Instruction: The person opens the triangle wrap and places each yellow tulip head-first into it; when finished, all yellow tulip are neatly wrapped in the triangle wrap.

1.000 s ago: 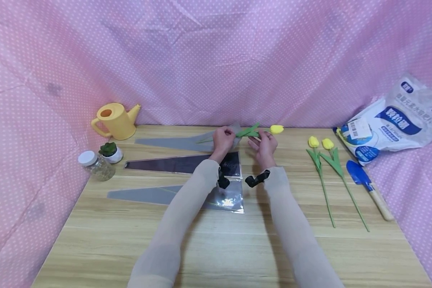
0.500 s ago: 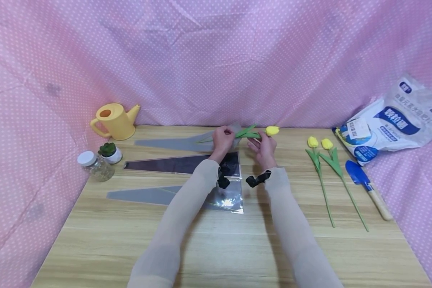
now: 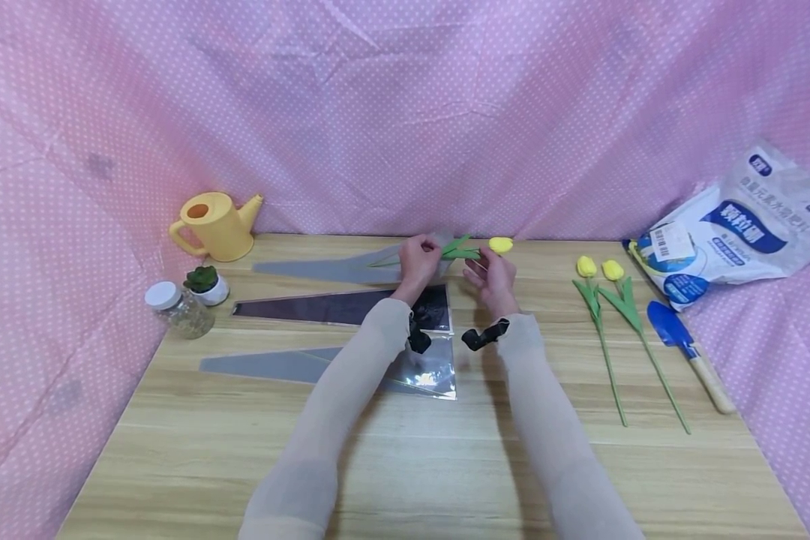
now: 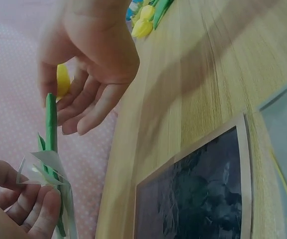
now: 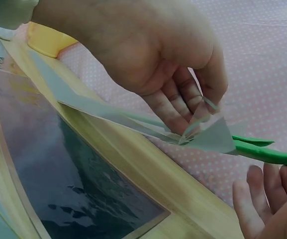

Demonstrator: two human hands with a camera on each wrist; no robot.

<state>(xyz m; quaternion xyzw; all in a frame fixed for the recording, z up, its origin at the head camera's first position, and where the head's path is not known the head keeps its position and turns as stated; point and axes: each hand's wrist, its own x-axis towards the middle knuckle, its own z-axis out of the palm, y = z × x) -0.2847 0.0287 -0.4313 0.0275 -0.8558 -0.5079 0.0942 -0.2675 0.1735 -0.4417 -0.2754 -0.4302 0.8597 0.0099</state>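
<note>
Pinching the mouth of a greyish see-through sleeve [image 3: 327, 268], the left hand [image 3: 418, 262] has thumb and fingertips clamped on the thin film, with its remaining fingers bunched in close. The right hand [image 3: 496, 281] has a yellow tulip [image 3: 459, 253] by the green part just under the bloom, thumb and index finger together on it, the others bent loosely and spread a bit. Can't quite tell from here if that's leaf or stem between those fingertips, tbh.

The tulip lies sideways across the space between both sets of fingers: bloom just past the right fingertips, leaves in the middle, some of the green tucked into the film at the left fingertips, and the thin stem running along inside the sleeve past the left hand.

On the wooden table [image 3: 412, 472], closer to me than the left fingers, there's a dark sleeve [image 3: 331, 309], then another greyish sleeve [image 3: 263, 365] nearer still, partly under the left forearm. Way off past the left fingers sit a yellow watering can [image 3: 219, 231], a little potted succulent [image 3: 204, 280] and a white-lidded jar [image 3: 190, 316]. Out beyond the right fingers: two loose tulips [image 3: 594, 295], a blue trowel [image 3: 671, 328], and a big printed bag [image 3: 749, 225].
</note>
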